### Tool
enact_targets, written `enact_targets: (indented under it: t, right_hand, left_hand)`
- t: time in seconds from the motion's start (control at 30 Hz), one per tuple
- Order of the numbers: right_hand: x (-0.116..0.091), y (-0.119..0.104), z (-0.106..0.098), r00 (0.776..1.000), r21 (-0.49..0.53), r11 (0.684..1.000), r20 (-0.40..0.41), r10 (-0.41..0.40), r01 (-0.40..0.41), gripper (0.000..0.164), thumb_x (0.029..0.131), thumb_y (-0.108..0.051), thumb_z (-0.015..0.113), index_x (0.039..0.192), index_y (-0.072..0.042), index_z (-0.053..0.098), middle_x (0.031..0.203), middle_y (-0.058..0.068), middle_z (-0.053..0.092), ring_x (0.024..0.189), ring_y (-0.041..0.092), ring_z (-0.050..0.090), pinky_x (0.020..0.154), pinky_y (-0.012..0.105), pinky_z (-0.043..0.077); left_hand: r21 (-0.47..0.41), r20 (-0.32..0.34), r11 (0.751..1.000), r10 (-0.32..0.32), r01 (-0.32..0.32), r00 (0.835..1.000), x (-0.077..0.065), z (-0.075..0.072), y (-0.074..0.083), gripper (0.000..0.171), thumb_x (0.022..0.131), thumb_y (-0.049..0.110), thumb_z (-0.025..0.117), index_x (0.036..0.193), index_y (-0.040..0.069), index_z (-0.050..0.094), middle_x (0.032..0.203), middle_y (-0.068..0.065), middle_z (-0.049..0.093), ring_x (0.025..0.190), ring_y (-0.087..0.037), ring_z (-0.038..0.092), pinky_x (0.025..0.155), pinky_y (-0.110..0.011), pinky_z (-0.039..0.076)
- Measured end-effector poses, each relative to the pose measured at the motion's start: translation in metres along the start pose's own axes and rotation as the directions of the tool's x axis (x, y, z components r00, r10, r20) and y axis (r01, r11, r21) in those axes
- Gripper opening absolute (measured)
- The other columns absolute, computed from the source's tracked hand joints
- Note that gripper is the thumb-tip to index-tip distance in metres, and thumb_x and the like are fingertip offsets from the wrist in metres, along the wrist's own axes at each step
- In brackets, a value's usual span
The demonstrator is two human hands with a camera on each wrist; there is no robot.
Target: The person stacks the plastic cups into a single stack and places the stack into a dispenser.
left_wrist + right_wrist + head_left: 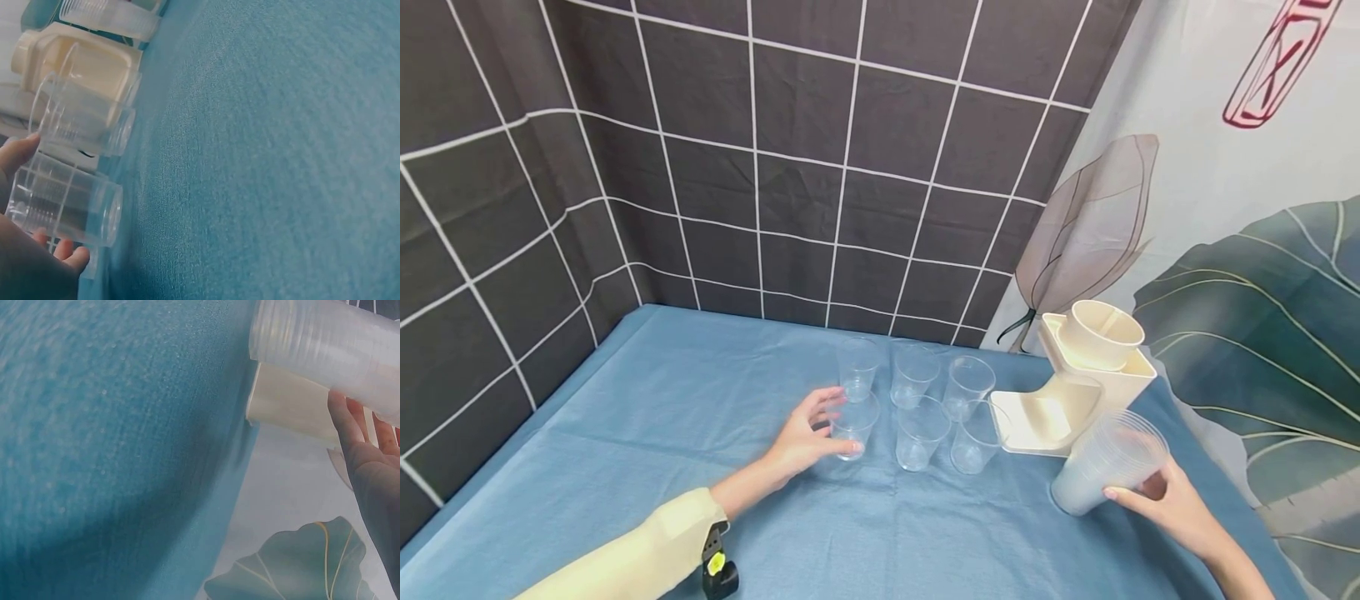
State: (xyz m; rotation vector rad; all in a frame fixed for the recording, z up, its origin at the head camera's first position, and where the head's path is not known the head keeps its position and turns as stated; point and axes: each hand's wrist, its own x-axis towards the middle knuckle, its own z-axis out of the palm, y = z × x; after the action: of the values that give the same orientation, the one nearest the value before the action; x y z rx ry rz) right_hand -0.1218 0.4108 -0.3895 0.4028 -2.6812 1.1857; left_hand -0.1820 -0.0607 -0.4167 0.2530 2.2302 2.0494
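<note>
Several clear plastic cups stand upright in two rows on the blue cloth. My left hand (808,433) is at the front-left plastic cup (854,427), its thumb on the near side and its fingers round the far side. In the left wrist view that cup (69,199) sits between thumb and fingertips, its base by the cloth. To the right, my right hand (1172,504) holds a nested stack of clear plastic cups (1097,471), thumb in front and fingers behind. The right wrist view has the fingers (347,419) against the side of the stack.
A cream plastic holder (1075,383) with a round upper opening stands behind the stack, right of the cups. Dark gridded fabric (805,192) rises behind the table, with leaf-patterned fabric (1262,333) at the right. Blue cloth (685,392) covers the table.
</note>
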Motion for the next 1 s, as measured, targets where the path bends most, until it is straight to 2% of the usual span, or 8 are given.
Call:
enact_targets:
  t: [0.53,1.0]
  right_hand:
    - [-0.0005,-0.0005,-0.0003,1.0,-0.011,1.0,0.001,0.004,-0.004,0.078,0.08,0.007,0.07,0.144,-0.014,0.03,0.121,-0.028,0.041,0.102,-0.018,0.048,0.073,0.009,0.05]
    - [0.0004,-0.0009,-0.0008,1.0,-0.002,1.0,0.006,0.013,-0.013,0.079,0.08,0.006,0.07,0.144,-0.017,0.029,0.121,-0.028,0.04,0.101,-0.018,0.048,0.072,0.011,0.051]
  left_hand:
    - [-0.016,-0.007,0.999,0.028,-0.028,1.0,0.0012,0.0023,-0.0037,0.074,0.07,0.002,0.082,0.136,0.001,0.048,0.137,-0.021,0.054,0.123,-0.038,0.052,0.108,-0.053,0.039]
    - [-0.03,-0.042,0.999,0.034,-0.035,0.999,-0.0004,0.0031,0.002,0.071,0.07,0.003,0.082,0.133,0.001,0.05,0.134,-0.02,0.056,0.121,-0.038,0.054,0.107,-0.052,0.04]
